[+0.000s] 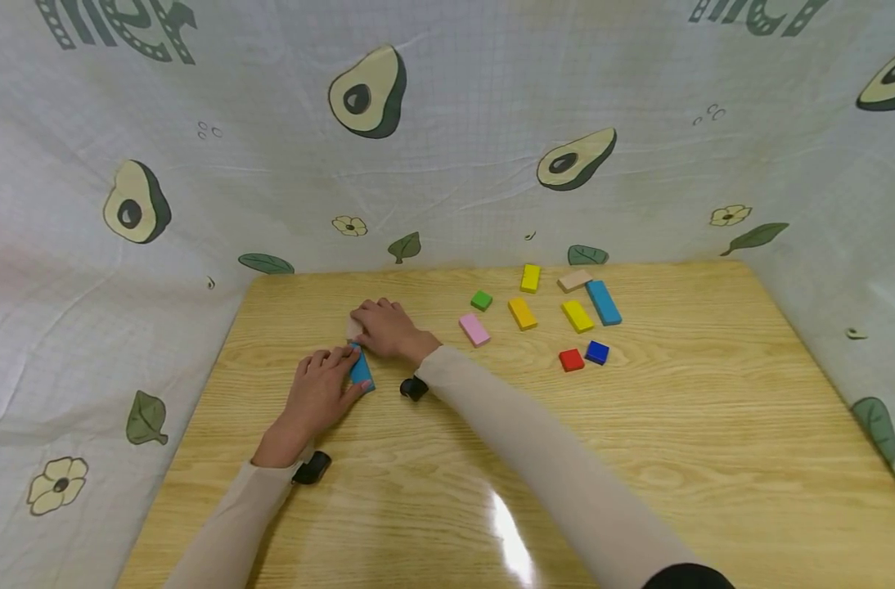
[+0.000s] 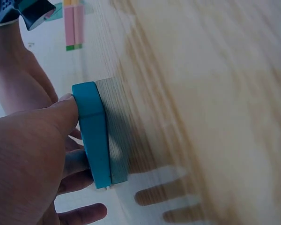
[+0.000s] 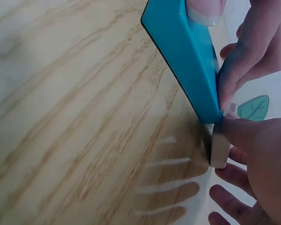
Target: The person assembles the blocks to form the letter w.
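A long blue block [image 1: 362, 372] lies on the table at the left, with my left hand [image 1: 320, 390] pinching it between thumb and fingers. Beyond its far end is a plain wooden block [image 3: 220, 147], which my right hand [image 1: 391, 329] grips. In the right wrist view the two blocks meet end to end, or very nearly so. My right hand covers much of the wooden block in the head view. Close up in the left wrist view, the blue block [image 2: 93, 136] shows its long side, with the left thumb on its near end.
Loose blocks lie right of the hands: green [image 1: 481, 300], pink [image 1: 474, 330], orange [image 1: 523, 313], two yellow [image 1: 577, 316], red [image 1: 571, 360] and dark blue [image 1: 597, 352]. Farther back, another plain wooden block [image 1: 574, 281] touches a long blue one [image 1: 604, 303]. A printed cloth [image 1: 462, 106] surrounds the table.
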`<state>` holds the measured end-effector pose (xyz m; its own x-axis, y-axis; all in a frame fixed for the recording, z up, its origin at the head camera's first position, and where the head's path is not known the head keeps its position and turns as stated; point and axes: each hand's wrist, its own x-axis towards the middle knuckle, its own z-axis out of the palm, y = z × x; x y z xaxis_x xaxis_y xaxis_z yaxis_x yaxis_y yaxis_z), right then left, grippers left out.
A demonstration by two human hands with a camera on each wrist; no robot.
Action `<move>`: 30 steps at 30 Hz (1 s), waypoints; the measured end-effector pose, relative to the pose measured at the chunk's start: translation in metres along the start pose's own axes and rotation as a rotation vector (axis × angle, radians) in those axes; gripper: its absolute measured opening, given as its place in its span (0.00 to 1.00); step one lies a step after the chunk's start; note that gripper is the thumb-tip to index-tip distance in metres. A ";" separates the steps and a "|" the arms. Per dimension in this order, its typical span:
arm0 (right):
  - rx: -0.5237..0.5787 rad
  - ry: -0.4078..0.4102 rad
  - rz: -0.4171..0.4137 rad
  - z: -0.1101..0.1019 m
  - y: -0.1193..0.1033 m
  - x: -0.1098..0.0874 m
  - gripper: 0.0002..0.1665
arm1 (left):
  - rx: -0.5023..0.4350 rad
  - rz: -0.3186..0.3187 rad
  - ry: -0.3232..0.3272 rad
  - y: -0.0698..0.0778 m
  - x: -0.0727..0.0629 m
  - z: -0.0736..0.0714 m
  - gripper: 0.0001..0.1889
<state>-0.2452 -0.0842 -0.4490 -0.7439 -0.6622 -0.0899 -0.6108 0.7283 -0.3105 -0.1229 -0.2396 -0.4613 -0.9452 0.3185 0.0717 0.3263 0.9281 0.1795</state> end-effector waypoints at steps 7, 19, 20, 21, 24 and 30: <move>0.023 -0.036 -0.014 0.004 0.000 0.007 0.30 | 0.001 -0.002 -0.003 0.000 0.000 0.001 0.32; 0.003 -0.050 -0.036 0.008 -0.001 0.008 0.29 | -0.002 -0.003 -0.019 0.002 -0.001 -0.001 0.32; -0.001 -0.048 -0.037 0.008 -0.002 0.008 0.29 | -0.003 -0.002 -0.019 0.002 -0.001 -0.002 0.32; -0.004 -0.045 -0.038 0.008 -0.002 0.008 0.29 | -0.003 -0.002 -0.020 0.002 -0.001 -0.002 0.32; -0.012 -0.039 -0.041 0.008 -0.004 0.007 0.28 | 0.000 0.000 -0.016 0.002 -0.001 -0.002 0.32; -0.021 -0.036 -0.051 0.010 -0.005 0.006 0.29 | -0.005 0.004 -0.011 0.001 0.000 -0.001 0.32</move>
<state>-0.2436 -0.0932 -0.4572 -0.7015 -0.7043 -0.1089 -0.6537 0.6968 -0.2952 -0.1230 -0.2392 -0.4600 -0.9439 0.3245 0.0613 0.3302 0.9257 0.1846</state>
